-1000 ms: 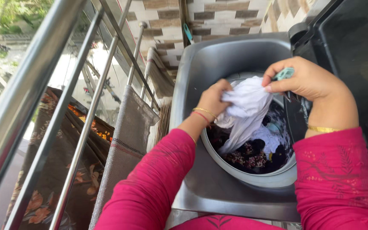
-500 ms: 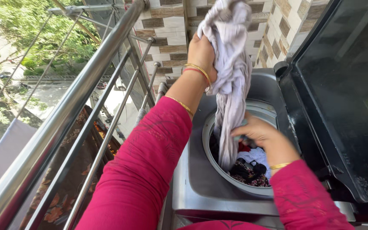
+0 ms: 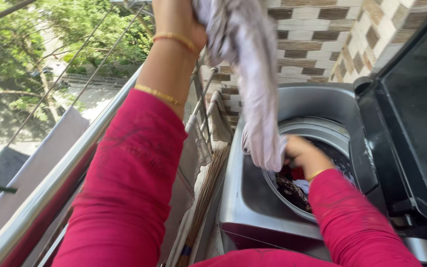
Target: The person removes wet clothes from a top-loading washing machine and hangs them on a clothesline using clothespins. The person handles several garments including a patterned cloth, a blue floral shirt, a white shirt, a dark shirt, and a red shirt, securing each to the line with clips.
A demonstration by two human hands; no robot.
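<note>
Overhead, the left hand [image 3: 176,17] is raised high, fist clenched on a pale cloth [image 3: 253,84] hanging down to the washing machine [image 3: 253,198]. Lower, the right hand [image 3: 303,152] reaches into the drum [image 3: 317,129], grip unclear, among dark and red laundry [image 3: 292,183].

Strong daylight is admitted from nine o'clock, and the trees [image 3: 50,44] there are washed out. The raised white cloth [image 3: 253,74] is smeared by motion blur. The washing machine drum [image 3: 317,163] is left in shadow.
</note>
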